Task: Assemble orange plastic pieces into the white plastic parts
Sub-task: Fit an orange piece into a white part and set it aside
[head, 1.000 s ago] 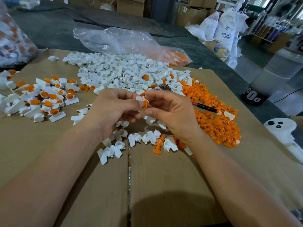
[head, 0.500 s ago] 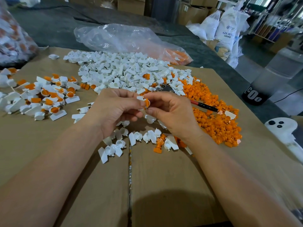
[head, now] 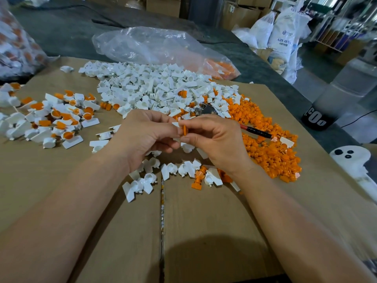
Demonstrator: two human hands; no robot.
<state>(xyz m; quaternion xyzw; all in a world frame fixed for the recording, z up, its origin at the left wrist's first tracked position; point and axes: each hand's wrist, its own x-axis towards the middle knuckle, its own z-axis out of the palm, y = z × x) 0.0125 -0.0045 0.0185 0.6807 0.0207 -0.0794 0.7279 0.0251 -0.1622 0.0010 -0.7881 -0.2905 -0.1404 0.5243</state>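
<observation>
My fingers [head: 179, 130] meet above the middle of the bench [head: 204, 231]: my left hand [head: 142, 137] is pinched on a white part [head: 175, 125], my right hand [head: 216, 139] pinched on an orange piece [head: 185, 130] touching it. I'd line the piece square with the socket, then press straight in, I judge. Loose parts crowd close beneath; open cardboard lies near me, and the finished pile [head: 61, 117] sits left.

Orange plastic piece [head: 185, 130], white plastic part [head: 175, 124] between fingers. White parts pile [head: 155, 86]; orange pieces pile [head: 271, 152]. Brown cardboard [head: 204, 231]. Clear plastic bag [head: 151, 45]. Tool handle [head: 256, 131] red and black. Dark grey table [head: 61, 27].
</observation>
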